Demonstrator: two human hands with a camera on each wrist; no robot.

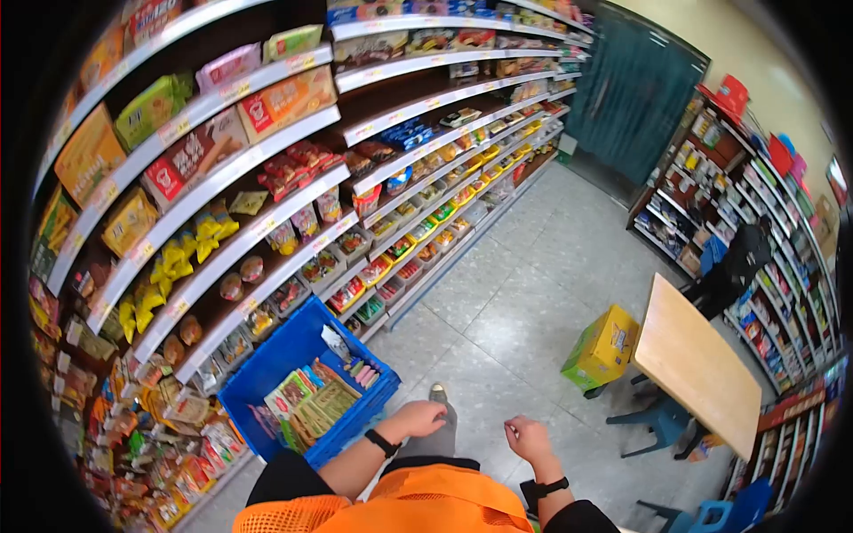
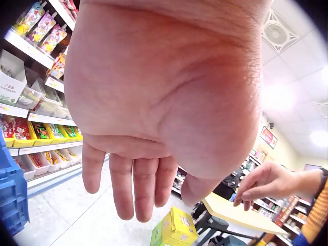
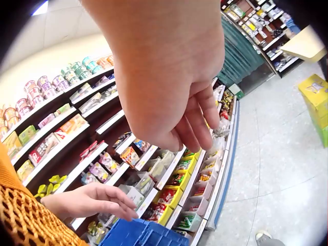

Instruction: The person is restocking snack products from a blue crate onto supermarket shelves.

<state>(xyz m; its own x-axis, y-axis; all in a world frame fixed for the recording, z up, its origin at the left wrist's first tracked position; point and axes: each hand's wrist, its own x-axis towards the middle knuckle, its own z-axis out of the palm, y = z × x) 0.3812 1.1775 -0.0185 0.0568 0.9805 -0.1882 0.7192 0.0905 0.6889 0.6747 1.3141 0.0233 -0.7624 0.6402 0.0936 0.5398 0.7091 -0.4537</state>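
Both hands hang in front of the orange vest (image 1: pixel 453 497) with nothing in them. The left hand (image 1: pixel 418 419) is just right of a blue crate (image 1: pixel 355 417) that holds several packaged snacks (image 1: pixel 311 400); its fingers hang relaxed in the left wrist view (image 2: pixel 159 113). Farther right, over the floor, is the right hand (image 1: pixel 530 438), its fingers loosely bent in the right wrist view (image 3: pixel 174 92). Neither hand touches the crate or a shelf.
Snack shelves (image 1: pixel 258 160) run along the left side. Grey floor (image 1: pixel 498 302) stretches ahead. At the right stand a yellow-green box (image 1: pixel 600 346), a wooden table (image 1: pixel 697 364) and a blue stool (image 1: pixel 657 422). A person in black (image 1: pixel 737 266) is beside the far shelves.
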